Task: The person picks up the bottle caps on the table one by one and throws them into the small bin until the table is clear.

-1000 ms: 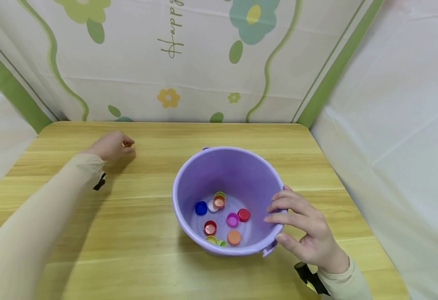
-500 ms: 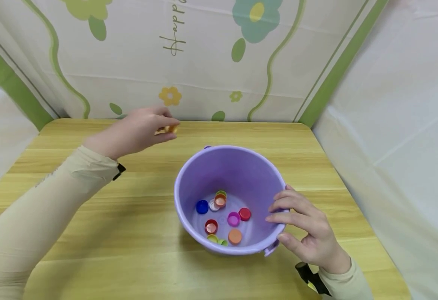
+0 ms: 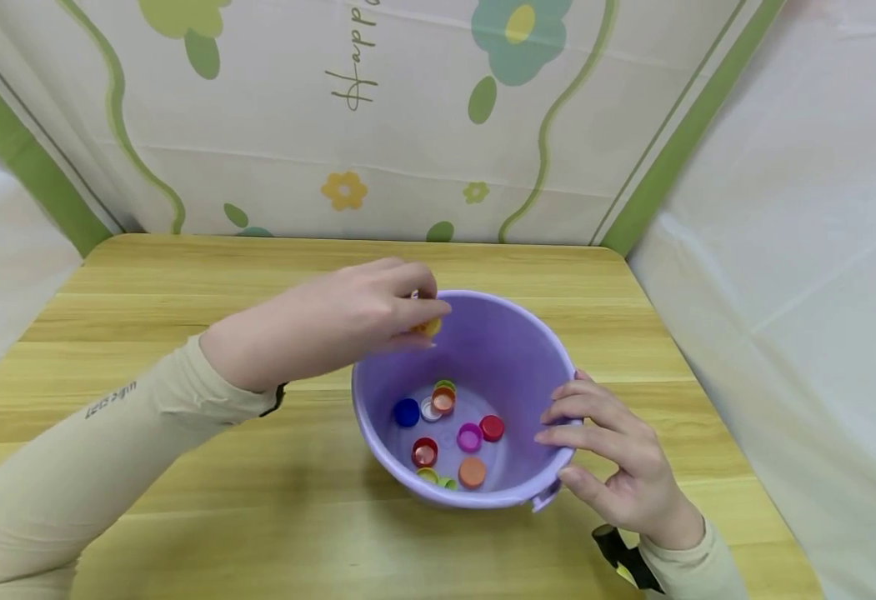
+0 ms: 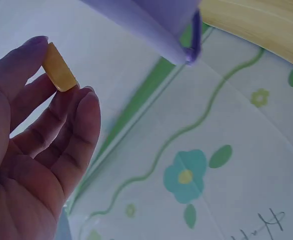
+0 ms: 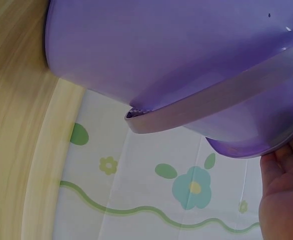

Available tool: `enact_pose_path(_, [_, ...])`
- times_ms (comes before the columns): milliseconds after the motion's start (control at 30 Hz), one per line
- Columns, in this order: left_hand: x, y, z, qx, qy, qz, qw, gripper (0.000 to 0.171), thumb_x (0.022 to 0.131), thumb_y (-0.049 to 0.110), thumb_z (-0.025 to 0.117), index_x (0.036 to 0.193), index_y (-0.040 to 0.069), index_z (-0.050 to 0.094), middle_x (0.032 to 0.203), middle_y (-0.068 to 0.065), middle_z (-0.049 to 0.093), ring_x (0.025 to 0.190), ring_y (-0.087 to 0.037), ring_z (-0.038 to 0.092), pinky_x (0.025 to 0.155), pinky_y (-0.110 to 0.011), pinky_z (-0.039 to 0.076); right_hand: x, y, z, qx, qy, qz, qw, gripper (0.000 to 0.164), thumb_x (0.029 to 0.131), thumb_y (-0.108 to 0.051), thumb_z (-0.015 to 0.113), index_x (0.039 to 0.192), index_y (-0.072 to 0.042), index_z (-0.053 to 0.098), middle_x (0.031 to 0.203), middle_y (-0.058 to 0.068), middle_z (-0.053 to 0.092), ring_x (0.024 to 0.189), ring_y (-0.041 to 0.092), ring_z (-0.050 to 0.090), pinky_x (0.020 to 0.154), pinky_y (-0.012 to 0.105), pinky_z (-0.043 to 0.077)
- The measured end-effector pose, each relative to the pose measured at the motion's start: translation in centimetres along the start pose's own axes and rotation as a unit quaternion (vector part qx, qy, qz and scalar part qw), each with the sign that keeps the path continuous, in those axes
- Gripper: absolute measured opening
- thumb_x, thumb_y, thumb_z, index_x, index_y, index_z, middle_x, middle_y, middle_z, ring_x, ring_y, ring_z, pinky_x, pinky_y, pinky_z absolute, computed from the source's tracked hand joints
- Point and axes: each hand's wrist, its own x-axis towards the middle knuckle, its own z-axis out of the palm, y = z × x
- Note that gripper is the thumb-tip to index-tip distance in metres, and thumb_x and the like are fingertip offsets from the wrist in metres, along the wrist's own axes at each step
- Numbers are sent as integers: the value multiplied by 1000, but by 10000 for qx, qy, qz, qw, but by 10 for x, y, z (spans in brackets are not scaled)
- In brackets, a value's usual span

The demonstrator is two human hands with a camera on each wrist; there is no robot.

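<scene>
A purple bucket (image 3: 498,354) stands on the wooden table, and several coloured bottle caps lie on its floor. Among them are a blue cap (image 3: 407,412), a magenta cap (image 3: 470,437) and an orange cap (image 3: 472,472). My left hand (image 3: 332,321) is over the bucket's far left rim, pinching a yellow bottle cap (image 4: 60,69) between thumb and fingertips. At the right side of the bucket, my right hand (image 3: 621,454) grips the rim, fingers over the inside and thumb outside. The right wrist view has that hand (image 5: 286,185) at the rim's edge.
The bucket's handle (image 5: 221,102) hangs down along its outer side. Behind the wooden table (image 3: 182,500) rises a white cloth (image 3: 407,133) with printed flowers, and plain white sheeting (image 3: 798,292) closes off the right side.
My left hand has lifted from the table's far left and swung right to the bucket, carrying the yellow bottle cap. My right hand has stayed on the rim.
</scene>
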Motion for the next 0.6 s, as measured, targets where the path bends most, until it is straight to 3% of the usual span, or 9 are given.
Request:
enact_pose_path(133, [6,11,1,224,-127,217,9994,23,90,21,75,107,6,70,100,-6,59,87,-21,58,77,-27,53,0,0,0,-13,16,6,10000,27,96,-19,66,91,7,72,95,23,64,103,33,57,113,48,32])
enact_pose_path(367, [13,24,6,772,-204,515,9955,19,89,26,76,98,10,71,93,-2,59,76,-20,55,69,-29,50,0,-1,0,-29,3,36,10000,27,96,-19,65,92,6,72,95,23,64,104,33,57,113,48,32])
enact_pose_path(600, [16,30,6,926,-457,598,9928,12,88,22,76,95,15,70,96,-1,59,78,-19,53,66,-28,46,0,-1,0,-24,6,38,10000,27,96,-19,65,92,7,72,95,23,64,104,33,57,113,48,32])
